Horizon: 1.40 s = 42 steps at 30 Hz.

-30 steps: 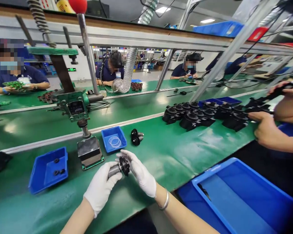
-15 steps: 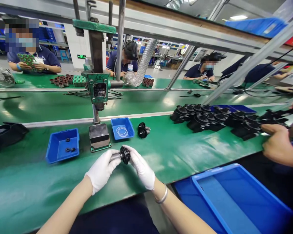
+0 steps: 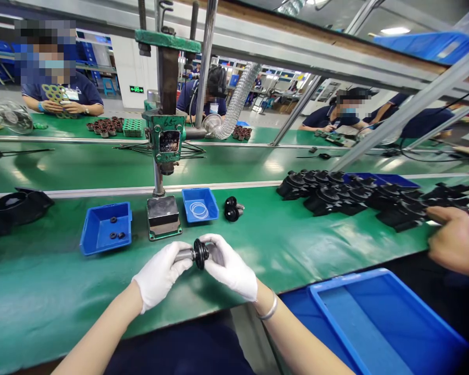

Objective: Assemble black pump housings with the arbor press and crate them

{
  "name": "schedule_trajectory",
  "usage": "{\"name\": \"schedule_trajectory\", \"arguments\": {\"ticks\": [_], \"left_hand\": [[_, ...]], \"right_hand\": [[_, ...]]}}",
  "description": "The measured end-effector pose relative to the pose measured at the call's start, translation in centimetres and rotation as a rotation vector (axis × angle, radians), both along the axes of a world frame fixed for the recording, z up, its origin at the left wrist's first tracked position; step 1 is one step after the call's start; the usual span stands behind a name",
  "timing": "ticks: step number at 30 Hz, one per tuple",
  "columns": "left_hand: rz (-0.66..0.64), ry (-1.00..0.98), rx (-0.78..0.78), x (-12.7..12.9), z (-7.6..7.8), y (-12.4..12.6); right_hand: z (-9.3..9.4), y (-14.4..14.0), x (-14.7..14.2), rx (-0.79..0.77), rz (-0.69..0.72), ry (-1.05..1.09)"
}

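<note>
In white gloves, both of my hands hold one part over the green bench, a metal shaft with black ridged discs [image 3: 200, 253]. My left hand [image 3: 162, 273] is closed round the bare metal end, its thumb and fingers pinching the shaft. At the disc end, my right hand [image 3: 230, 268] curls its fingers and thumb against the discs' right side. Its fingers partly hide that end. The part lies roughly level, with the discs to the right. Behind my hands stands a green manual press [image 3: 166, 138] above a metal block [image 3: 163, 214].
One blue tray [image 3: 106, 227] contains a few small black rings; another [image 3: 200, 204] carries white rings. Two similar shaft parts [image 3: 232, 208] lie beside it. Black housings [image 3: 328, 190] fill the right side, near a co-worker's hand [image 3: 455, 239]. A large blue bin [image 3: 375, 312] stands below the bench edge.
My right hand has shifted round the disc end, its fingers more curled and its thumb lower. My left hand still grips the shaft. The whole view has shifted slightly.
</note>
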State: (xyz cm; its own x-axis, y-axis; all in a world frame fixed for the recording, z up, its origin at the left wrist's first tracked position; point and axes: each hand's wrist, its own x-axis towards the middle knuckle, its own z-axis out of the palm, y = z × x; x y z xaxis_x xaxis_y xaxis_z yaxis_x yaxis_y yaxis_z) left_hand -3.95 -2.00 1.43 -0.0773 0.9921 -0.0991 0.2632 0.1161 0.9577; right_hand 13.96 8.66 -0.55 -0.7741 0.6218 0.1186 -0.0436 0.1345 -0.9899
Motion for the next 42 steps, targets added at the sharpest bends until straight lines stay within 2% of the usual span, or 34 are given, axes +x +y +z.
{"name": "schedule_trajectory", "arguments": {"ticks": [3,7,13,16,19,21,24,26,28,32,34,36,39,42], "left_hand": [[-0.037,0.019,0.008,-0.1,0.0,-0.9],[-0.07,0.188,0.076,-0.2,0.2,-1.9],[-0.099,0.456,0.099,-1.6,0.7,-2.4],[-0.139,0.63,0.012,-2.0,1.1,-2.1],[-0.033,0.989,-0.154,-1.5,1.3,-1.1],[0.048,1.128,-0.227,-1.1,1.0,-0.3],[0.039,1.123,-0.262,-1.7,0.3,0.1],[0.01,1.095,-0.284,-3.1,0.0,-0.5],[0.056,1.095,-0.325,-5.3,0.3,-1.7],[0.351,1.193,-0.419,-10.6,2.1,-3.7],[0.417,1.169,-0.423,-12.9,2.8,-3.4],[0.363,1.1,-0.395,-14.7,2.8,-2.3],[0.22,1.013,-0.378,-16.1,1.7,0.0],[0.197,0.918,-0.374,-16.7,0.4,1.5]], "right_hand": [[0.4,-0.4,-0.2,0.066,0.062,0.015],[1.3,-0.8,-0.6,0.158,0.145,-0.006],[2.2,-0.9,-1.9,0.303,0.117,0.003],[2.1,-1.1,-3.3,0.437,0.082,-0.02],[1.4,-1.7,-5.4,0.528,0.027,-0.117],[0.8,-2.2,-6.7,0.524,-0.01,-0.161],[0.6,-2.8,-7.4,0.564,0.044,-0.154],[1.2,-2.7,-6.8,0.645,0.122,-0.126],[2.1,-2.0,-5.7,0.683,0.133,-0.075],[3.0,0.1,-4.8,0.538,-0.046,0.065],[2.4,0.7,-5.5,0.435,-0.074,0.089],[1.2,0.7,-6.5,0.34,-0.065,0.069],[-1.1,0.3,-7.6,0.235,-0.057,0.003],[-3.0,0.2,-7.5,0.171,-0.057,-0.031]]}}
